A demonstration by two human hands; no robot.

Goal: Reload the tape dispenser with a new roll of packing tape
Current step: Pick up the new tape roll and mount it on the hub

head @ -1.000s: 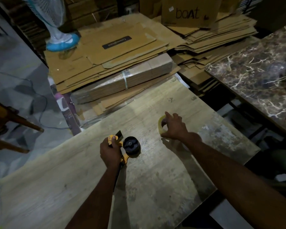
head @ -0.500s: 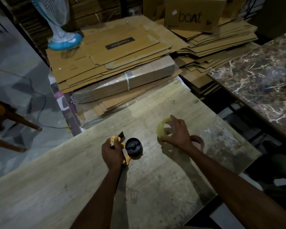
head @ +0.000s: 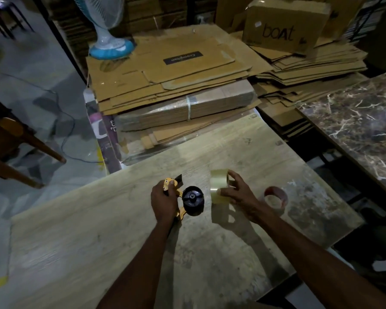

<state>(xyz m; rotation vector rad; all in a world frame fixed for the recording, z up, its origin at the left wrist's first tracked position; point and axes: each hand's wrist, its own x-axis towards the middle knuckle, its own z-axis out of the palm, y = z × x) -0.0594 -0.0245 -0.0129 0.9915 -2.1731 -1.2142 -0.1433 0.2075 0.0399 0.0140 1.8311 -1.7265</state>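
A yellow tape dispenser point(head: 180, 198) with a bare black spool lies on the pale wooden table point(head: 98, 230). My left hand point(head: 163, 200) grips its handle. My right hand point(head: 237, 192) holds a new roll of clear packing tape point(head: 218, 186) upright, lifted just off the table, a short gap to the right of the spool. Its open core faces right, under my fingers. An empty brown cardboard core point(head: 275, 197) lies flat on the table to the right of my right hand.
Stacks of flattened cardboard point(head: 172, 81) rise beyond the table's far edge, with a "boAt" box point(head: 283, 25) and a fan base point(head: 112, 49) on them. A dark marble-pattern table point(head: 357, 126) stands at the right. Wooden chair legs point(head: 20, 143) and a cable cross the floor at the left.
My right hand has lifted the tape roll off the table, stood it on edge and brought it left toward the spool, uncovering the empty core behind it. My left hand keeps hold of the dispenser.
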